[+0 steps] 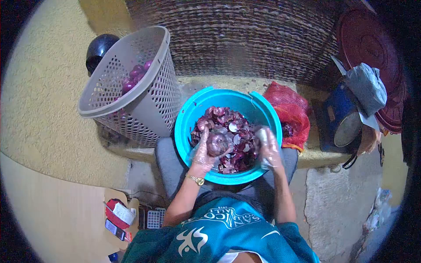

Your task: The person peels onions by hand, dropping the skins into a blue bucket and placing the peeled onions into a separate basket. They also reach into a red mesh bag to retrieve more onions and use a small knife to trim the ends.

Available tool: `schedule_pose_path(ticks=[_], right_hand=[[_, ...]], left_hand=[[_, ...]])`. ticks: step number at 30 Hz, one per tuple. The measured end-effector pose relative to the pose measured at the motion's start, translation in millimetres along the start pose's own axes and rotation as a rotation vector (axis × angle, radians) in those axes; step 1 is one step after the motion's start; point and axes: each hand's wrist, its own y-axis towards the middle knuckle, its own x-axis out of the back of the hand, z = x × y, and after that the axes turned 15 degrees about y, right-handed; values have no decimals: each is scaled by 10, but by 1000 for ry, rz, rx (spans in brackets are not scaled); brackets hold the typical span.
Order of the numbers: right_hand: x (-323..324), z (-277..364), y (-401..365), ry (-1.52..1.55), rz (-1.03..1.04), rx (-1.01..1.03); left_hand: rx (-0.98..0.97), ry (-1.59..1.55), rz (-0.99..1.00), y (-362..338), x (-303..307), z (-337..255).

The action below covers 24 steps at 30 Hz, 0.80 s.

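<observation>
A turquoise basin [183, 151] rests on my lap, with red onions and loose purple skins [237, 160] inside. My left hand [203, 154], in a clear plastic glove and with a gold watch at the wrist, holds a red onion [217, 144] over the left part of the basin. At the basin's right side is my right hand [269, 151], also gloved and blurred by motion. Its fingers are curled around something pale or metallic near their tips, which I cannot make out.
A grey laundry basket [158, 103] with peeled onions [136, 75] stands at the left. Behind the basin's right rim lies a red mesh sack [287, 103]. A blue container [337, 118] with a grey bag [367, 87] is farther right. A wooden table [52, 210] holds phones at lower left.
</observation>
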Motion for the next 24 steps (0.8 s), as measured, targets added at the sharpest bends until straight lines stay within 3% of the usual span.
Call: schedule_pose_path(ticks=[1, 5, 11, 13, 17, 24], right_hand=[[-107, 82, 2, -341, 47, 242], [-390, 472, -27, -619, 283, 196], [-457, 428, 89, -720, 348, 211], [-452, 456, 108, -776, 336, 299], [-417, 418, 95, -755, 354, 172], [-465, 361, 49, -666, 314, 241]], left_hand=[[28, 7, -26, -4, 26, 33], [6, 91, -34, 98, 133, 122], [67, 44, 37, -7, -15, 39], [66, 34, 27, 23, -13, 41], [54, 115, -15, 53, 18, 75], [101, 123, 19, 90, 64, 89]])
